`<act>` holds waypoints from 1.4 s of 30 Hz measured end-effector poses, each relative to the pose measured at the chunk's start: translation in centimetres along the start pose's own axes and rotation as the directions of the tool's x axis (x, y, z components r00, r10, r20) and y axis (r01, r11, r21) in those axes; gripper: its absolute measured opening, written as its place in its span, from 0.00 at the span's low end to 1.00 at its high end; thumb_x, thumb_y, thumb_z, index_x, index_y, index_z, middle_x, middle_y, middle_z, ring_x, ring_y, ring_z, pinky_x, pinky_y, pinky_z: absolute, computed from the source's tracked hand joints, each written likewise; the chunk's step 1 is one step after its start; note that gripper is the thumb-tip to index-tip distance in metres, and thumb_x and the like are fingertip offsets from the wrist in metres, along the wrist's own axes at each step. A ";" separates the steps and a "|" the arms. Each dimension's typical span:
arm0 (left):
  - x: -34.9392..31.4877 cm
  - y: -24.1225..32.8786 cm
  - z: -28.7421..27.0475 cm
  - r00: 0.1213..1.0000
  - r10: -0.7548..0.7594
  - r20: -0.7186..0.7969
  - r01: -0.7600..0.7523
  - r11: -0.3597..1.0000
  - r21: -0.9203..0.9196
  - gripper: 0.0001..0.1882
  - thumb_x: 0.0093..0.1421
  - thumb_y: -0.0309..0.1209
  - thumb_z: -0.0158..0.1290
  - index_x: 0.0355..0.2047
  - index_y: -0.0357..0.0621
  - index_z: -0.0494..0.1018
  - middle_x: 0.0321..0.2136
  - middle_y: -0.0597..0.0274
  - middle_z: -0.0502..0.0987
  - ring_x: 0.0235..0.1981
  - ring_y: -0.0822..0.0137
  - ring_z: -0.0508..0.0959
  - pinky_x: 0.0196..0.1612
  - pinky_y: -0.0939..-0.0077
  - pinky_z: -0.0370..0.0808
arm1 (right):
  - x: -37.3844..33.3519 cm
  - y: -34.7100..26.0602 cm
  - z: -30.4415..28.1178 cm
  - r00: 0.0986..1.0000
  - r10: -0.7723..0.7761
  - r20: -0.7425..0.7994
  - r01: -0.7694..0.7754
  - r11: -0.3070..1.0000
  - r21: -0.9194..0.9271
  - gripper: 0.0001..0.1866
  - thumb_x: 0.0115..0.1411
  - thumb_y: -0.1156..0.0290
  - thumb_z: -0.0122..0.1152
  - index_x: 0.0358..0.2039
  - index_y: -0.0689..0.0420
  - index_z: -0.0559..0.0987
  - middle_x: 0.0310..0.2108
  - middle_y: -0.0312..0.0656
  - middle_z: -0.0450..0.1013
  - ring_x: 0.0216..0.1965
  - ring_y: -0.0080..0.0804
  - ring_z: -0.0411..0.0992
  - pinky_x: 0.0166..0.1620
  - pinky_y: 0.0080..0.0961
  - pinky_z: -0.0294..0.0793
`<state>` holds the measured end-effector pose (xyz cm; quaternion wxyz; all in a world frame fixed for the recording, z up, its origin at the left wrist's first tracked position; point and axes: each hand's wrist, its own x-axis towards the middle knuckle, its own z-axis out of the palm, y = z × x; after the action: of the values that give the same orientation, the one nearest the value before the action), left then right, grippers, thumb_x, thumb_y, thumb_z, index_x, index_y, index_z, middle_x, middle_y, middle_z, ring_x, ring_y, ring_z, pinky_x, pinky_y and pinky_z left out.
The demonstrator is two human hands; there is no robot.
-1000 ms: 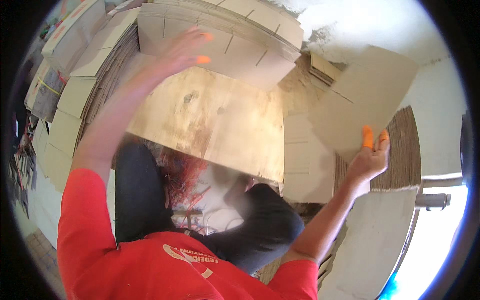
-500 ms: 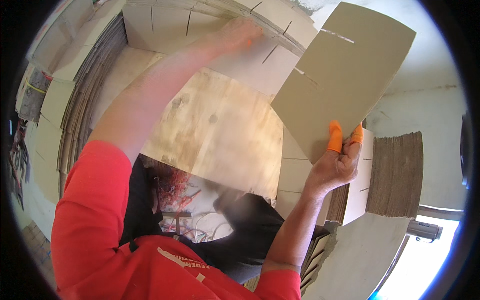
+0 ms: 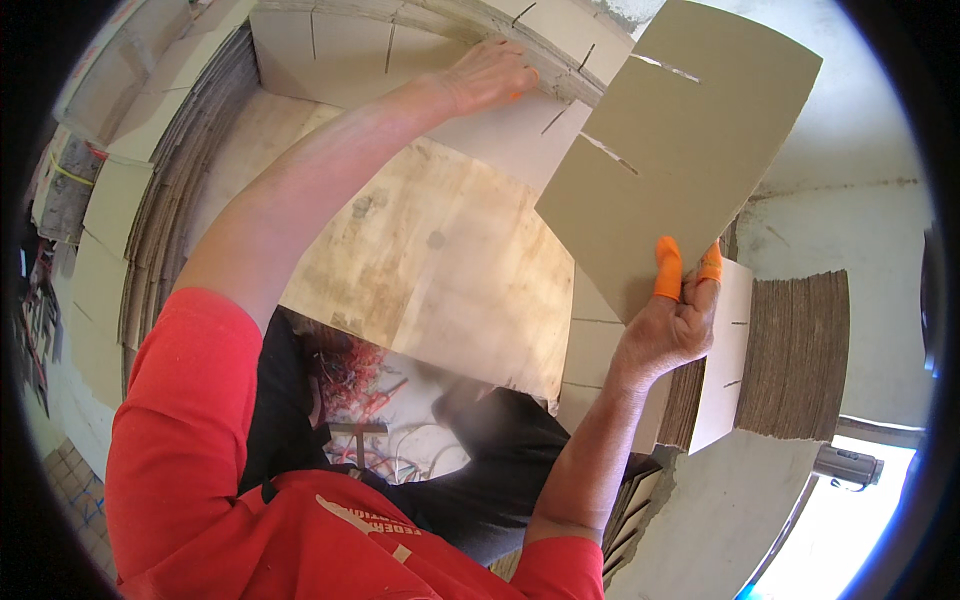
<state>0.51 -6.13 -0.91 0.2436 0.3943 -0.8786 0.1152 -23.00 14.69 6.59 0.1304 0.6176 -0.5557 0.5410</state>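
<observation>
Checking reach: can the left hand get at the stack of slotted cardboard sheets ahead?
Probably yes: the left hand already rests on the stack of slotted cardboard sheets, nothing between them; the right hand holds its sheet aside.

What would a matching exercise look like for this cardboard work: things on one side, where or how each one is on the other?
Things:
1. right hand
2. left hand
3. slotted cardboard sheet
4. wooden board

States:
A. lies flat below both arms
B. rests on the stack of slotted cardboard at the far side
C. wears orange fingertip covers and pinches a sheet's lower edge
D. held up in the air, tilted

Pairs: 1-C, 2-B, 3-D, 4-A
</observation>
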 end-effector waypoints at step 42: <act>-4.5 13.0 -7.3 0.976 0.211 0.047 -0.188 0.936 -0.297 0.06 0.52 0.27 0.51 0.20 0.38 0.71 0.21 0.51 0.73 0.29 0.52 0.77 0.29 0.58 0.74 | -3.8 -1.8 -1.8 0.917 -0.063 0.394 0.232 0.887 -0.400 0.31 0.59 0.70 0.63 0.62 0.55 0.65 0.48 0.49 0.71 0.31 0.47 0.76 0.29 0.34 0.78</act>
<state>-4.15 8.23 2.83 0.2515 0.2672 -0.9302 -0.0069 -21.70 18.73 4.95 0.2005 0.7041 -0.6280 0.2640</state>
